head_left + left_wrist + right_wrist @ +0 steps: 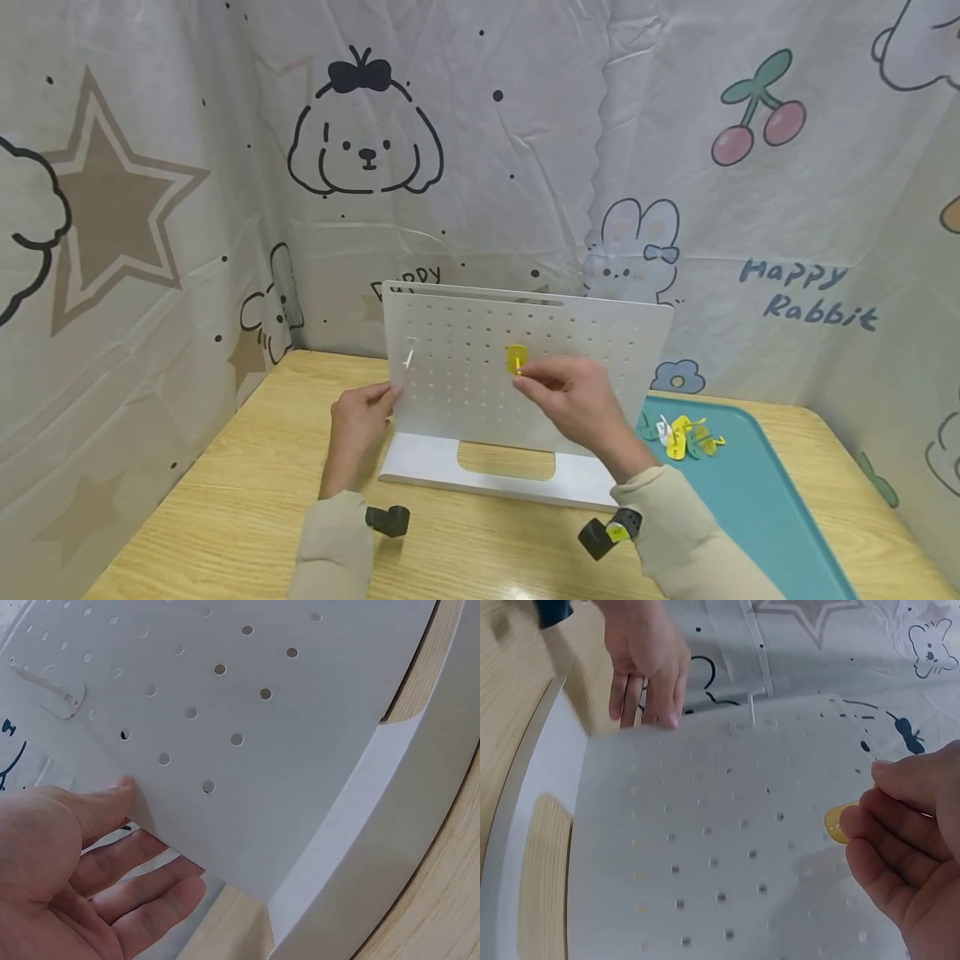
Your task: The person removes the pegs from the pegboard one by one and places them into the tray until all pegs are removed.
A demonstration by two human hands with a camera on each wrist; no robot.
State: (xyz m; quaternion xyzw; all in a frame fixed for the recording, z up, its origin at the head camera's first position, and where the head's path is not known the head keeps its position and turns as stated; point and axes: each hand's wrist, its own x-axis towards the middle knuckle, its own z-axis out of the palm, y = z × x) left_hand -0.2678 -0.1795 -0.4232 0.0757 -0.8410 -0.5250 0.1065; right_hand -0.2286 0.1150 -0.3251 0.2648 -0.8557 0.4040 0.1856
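Note:
A white pegboard [480,392] stands upright on its white base. My left hand [363,421] grips its left edge, thumb on the front face and fingers behind, as the left wrist view shows. In my right hand [573,400], thumb and fingertips pinch a yellow hook [516,358] by its peg. The hook's flat plate lies against the board's face, right of the middle in the head view; in the right wrist view the fingers cover most of it. A white hook [408,358] hangs near the board's upper left, its peg sticking out.
On the right, a teal tray [757,500] lies on the wooden table [247,500], partly behind the right arm. Several yellow, green and white hooks [681,437] are heaped near its far edge. A printed cloth [480,208] hangs behind the table and at both sides.

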